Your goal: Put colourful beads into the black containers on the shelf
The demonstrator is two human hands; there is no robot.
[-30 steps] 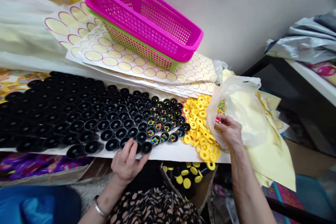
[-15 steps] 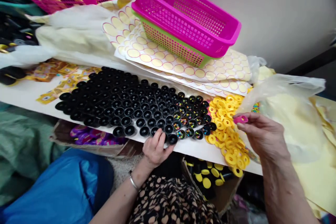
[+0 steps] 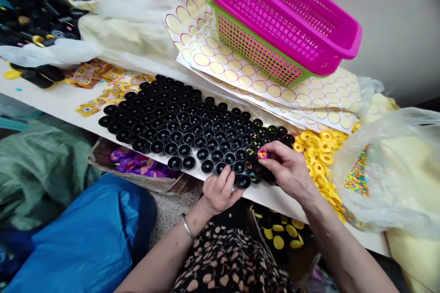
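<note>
In my right hand (image 3: 292,167), thumb and fingers pinch a small pink cup (image 3: 263,154) with bright bits inside. It is over the right part of the rows of black cups (image 3: 188,138), where several cups hold coloured beads (image 3: 253,177). My left hand (image 3: 222,191) is at the front edge of the rows, its fingers curled around a black cup that they partly hide. Just right of those fingertips stands another black cup (image 3: 244,181). A clear plastic bag (image 3: 395,178) on the right shows a pile of coloured beads (image 3: 358,171).
Yellow rings (image 3: 321,155) lie heaped right of the cups. Behind are sticker sheets (image 3: 237,75) under stacked pink and green baskets (image 3: 285,23). Small yellow packets (image 3: 103,96) lie left. Below the table's edge are a box of purple packs (image 3: 137,165) and a box of yellow-capped pieces (image 3: 278,240).
My right hand has moved left with the pink cup, from beside the plastic bag to above the bead-filled cups. My left hand stays at the front of the rows. The view has shifted.
</note>
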